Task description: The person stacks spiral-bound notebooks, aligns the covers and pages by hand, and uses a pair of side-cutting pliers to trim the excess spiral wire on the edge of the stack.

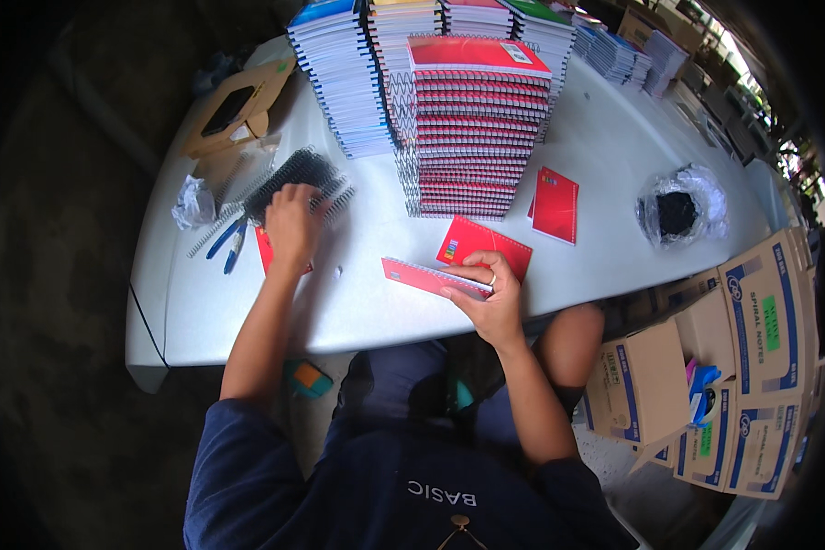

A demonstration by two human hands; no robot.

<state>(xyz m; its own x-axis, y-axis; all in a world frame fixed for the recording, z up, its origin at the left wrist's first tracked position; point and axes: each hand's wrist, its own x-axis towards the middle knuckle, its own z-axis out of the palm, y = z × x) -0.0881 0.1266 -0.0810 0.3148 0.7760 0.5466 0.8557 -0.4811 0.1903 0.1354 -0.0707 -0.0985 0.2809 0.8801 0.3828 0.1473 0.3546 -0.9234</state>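
Observation:
My right hand (495,302) holds a thin red notebook (429,277) by its right end, tilted edge-up, with a row of punched holes along its edge. My left hand (291,225) reaches over a pile of dark spiral binding coils (295,171). Its fingers curl down onto a slightly blurred coil at the pile's near side, their tips partly hidden. Under my left wrist a red cover (265,249) shows in part. Just beyond my right hand lies another red notebook (486,244), with a further red notebook (555,205) to its right.
A tall stack of red coil-bound notebooks (477,128) stands mid-table before other notebook stacks (330,78). Blue-handled pliers (233,243), crumpled plastic (193,203) and a cardboard box with a phone (238,110) lie left. A plastic-wrapped roll (678,215) sits right; cartons (761,312) stand beside the table.

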